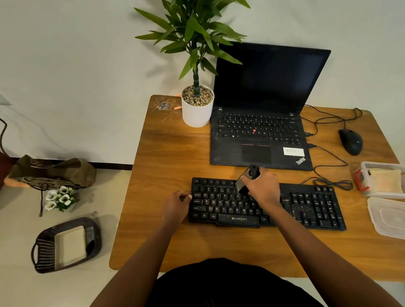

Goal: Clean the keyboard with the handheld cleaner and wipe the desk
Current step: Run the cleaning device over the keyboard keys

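While I watch through the head view, the black keyboard (306, 210) lies on the wooden desk (171, 157), just in front of the open laptop (257, 130). Its long axis runs left to right across the desk, with the right end angled slightly nearer the person. The keys face up, the space bar reads ZEBRONICS, and pale specks and grit show across the letter keys and number pad.

The handheld cleaner (247, 177) has a dark body and a grey nozzle. It sits tilted over the upper letter rows, its long axis sloping down and to the left and the nozzle pointing at the keys. I cannot tell whether the tip touches them.

The right hand (262, 186) has its fingers curled tight round the cleaner's body. The left hand (176, 204) has its fingers curled against the keyboard's left edge, holding that end.

A mouse (351, 141) lies well apart to the right. A clear lid (401, 222) lies near the right end of the keyboard.
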`<state>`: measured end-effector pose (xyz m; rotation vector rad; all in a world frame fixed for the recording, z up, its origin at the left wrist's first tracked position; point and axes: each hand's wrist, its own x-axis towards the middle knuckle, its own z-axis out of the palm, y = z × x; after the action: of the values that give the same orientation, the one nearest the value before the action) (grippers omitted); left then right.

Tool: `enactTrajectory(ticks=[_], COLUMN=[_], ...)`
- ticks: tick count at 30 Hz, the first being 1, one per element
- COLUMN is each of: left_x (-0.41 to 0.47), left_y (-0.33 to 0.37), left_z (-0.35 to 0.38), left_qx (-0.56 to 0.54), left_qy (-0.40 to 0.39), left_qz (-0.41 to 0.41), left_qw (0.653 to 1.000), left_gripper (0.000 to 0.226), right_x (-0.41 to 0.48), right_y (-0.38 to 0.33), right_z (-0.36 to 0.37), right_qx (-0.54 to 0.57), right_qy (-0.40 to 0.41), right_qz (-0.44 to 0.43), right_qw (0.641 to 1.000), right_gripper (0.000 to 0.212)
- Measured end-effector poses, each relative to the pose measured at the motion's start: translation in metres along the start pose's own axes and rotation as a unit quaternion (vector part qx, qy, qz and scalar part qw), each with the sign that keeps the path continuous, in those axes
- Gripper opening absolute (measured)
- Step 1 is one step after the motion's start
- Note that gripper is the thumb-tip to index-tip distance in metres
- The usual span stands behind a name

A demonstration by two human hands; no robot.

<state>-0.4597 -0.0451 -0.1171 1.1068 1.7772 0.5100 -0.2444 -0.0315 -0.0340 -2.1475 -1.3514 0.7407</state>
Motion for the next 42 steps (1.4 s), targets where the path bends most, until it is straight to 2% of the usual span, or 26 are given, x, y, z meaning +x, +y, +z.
enactTrajectory(ticks=[4,8,13,19,24,29,33,40,42], left_x=[-0.001,-0.001,-0.002,-0.002,-0.003,-0.003,-0.003,-0.005,-0.005], left_y=[0.002,0.002,0.002,0.001,0.003,0.002,0.004,0.004,0.005], left_z=[0.000,-0.001,0.000,-0.001,-0.001,-0.001,-0.002,-0.002,-0.002], left_qx=[0.005,0.014,0.019,0.001,0.000,-0.006,-0.008,-0.019,-0.019], left_qy=[0.003,0.004,0.009,0.002,0.004,0.003,0.003,0.002,0.002], left_qz=[-0.005,-0.007,-0.001,0.001,0.002,0.000,0.001,-0.004,-0.003], left_qw=[1.000,1.000,1.000,1.000,1.000,1.000,1.000,1.000,1.000], left_gripper=[0.030,0.031,0.030,0.028,0.027,0.026,0.026,0.027,0.027], right_x=[0.006,0.001,-0.007,0.001,-0.001,0.001,-0.004,-0.007,-0.004], right_y=[-0.003,-0.002,0.002,-0.008,-0.002,-0.007,-0.008,-0.009,-0.011], right_z=[-0.001,0.004,0.015,0.013,0.013,0.011,0.014,0.020,0.019], right_qx=[0.028,0.073,0.032,0.010,0.012,0.012,0.091,0.050,0.039], right_qy=[0.013,0.015,-0.023,-0.010,-0.020,-0.008,0.005,-0.049,-0.044], right_qz=[-0.010,-0.005,0.001,-0.033,-0.012,-0.054,-0.015,0.002,-0.007], right_qw=[0.999,0.997,0.999,0.999,1.000,0.998,0.996,0.998,0.998], right_gripper=[0.025,0.016,0.018,0.022,0.016,0.020,0.015,0.015,0.018])
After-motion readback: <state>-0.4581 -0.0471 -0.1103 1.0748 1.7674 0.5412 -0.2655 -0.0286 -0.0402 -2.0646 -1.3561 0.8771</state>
